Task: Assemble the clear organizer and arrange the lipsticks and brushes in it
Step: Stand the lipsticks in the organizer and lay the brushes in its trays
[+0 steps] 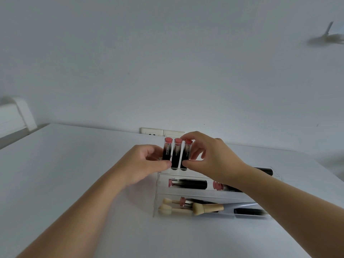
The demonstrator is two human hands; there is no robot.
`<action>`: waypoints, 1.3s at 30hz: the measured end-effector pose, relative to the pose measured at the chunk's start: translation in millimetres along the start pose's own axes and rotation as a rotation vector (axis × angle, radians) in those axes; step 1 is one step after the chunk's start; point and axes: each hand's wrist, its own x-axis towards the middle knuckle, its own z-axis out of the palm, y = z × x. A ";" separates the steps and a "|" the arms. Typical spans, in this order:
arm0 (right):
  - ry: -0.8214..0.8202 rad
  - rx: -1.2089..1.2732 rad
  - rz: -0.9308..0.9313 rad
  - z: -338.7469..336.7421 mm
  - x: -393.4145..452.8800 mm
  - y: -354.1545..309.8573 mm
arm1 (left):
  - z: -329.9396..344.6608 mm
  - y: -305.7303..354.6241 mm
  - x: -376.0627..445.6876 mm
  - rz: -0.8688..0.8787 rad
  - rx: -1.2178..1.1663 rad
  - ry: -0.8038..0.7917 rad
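Left hand (147,161) pinches the left lipstick (167,149); right hand (208,157) pinches the right lipstick (187,152), three standing upright in the clear organizer (158,198) on a table (65,164).

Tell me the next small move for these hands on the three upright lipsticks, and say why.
Probably seat the three upright lipsticks straight in the clear organizer and let go. The left hand and right hand pinch the row from both sides, so it looks nearly placed. More lipsticks and the brushes lie flat in the nearer trays, still to be arranged.
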 end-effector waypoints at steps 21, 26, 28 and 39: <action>-0.010 0.041 -0.002 1.8 2.0 6.5 | -0.5 -0.3 0.4 -0.003 0.020 -0.004; -0.003 0.042 -0.015 2.6 1.6 6.6 | -0.5 -0.1 0.7 -0.007 0.015 -0.001; -0.001 0.040 -0.020 2.8 1.3 6.7 | -0.6 -0.2 0.6 -0.002 0.022 -0.007; -0.060 0.023 -0.009 -32.7 2.0 13.6 | -1.7 -4.3 2.0 0.000 0.019 -0.015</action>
